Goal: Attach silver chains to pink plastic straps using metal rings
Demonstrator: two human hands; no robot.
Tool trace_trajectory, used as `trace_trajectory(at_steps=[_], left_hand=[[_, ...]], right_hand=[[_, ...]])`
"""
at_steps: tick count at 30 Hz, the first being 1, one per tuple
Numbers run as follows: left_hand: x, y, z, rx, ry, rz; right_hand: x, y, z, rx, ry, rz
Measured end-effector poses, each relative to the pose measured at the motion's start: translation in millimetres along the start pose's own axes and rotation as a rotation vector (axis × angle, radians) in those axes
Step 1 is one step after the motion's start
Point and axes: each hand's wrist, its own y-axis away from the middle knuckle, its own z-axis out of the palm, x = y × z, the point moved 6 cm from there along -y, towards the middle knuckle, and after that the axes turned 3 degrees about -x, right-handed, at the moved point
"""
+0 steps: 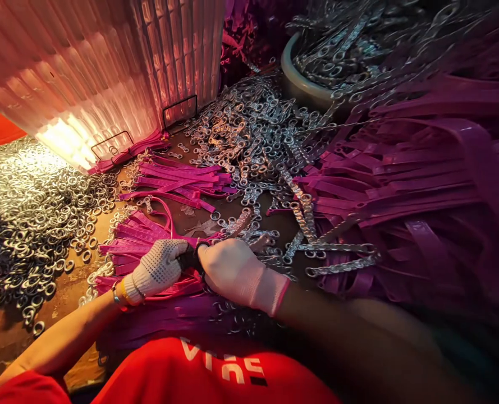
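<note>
My left hand (pixel 159 269), in a pale knitted glove with dark grip dots, is closed at the middle of the low pile. My right hand (pixel 234 272), in a whitish glove with a pink cuff, is closed beside it, knuckles up. The two hands meet at a magenta strap (pixel 195 242) that shows between them. Something black (pixel 188 260) lies at the fingertips; I cannot tell whether it is a finger covering or a held piece. Under and left of the hands spreads a bundle of magenta straps (pixel 135 233) with metal links at their left ends.
Loose metal rings (pixel 30 230) heap on the left. Figure-eight metal links (pixel 249 129) pile at the back, beside a tub (pixel 291 73) full of linked metal pieces. More magenta straps (pixel 401 174) cover the right. A translucent ribbed panel (pixel 106 62) stands behind, lit brightly near its base.
</note>
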Motion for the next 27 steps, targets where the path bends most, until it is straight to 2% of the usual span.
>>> trace_trajectory(at_steps=[3, 6, 9, 12, 15, 19, 22, 27], left_hand=[[12, 8, -16.0, -0.033, -0.073, 0.025], [17, 29, -46.7, -0.018, -0.076, 0.003], [8, 58, -79.0, 0.059, -0.140, -0.076], [5, 85, -90.6, 0.138, -0.185, -0.148], [17, 93, -76.2, 0.235, -0.059, -0.119], [33, 74, -32.6, 0.176, 0.004, -0.020], [30, 59, -13.3, 0.169, -0.021, -0.018], [18, 46, -1.1, 0.104, 0.116, -0.044]], right_hand=[[-5, 4, -4, -0.004, 0.020, -0.048], [-6, 11, -14, 0.008, -0.006, -0.069], [-1, 19, -21, 0.027, -0.162, -0.028], [0, 22, -14, 0.004, -0.391, -0.021], [-6, 21, -6, 0.019, -0.476, -0.023], [-17, 21, -2, 0.013, -0.346, -0.004], [-19, 23, -8, 0.012, -0.189, 0.027], [-18, 23, -14, -0.042, -0.040, 0.066]])
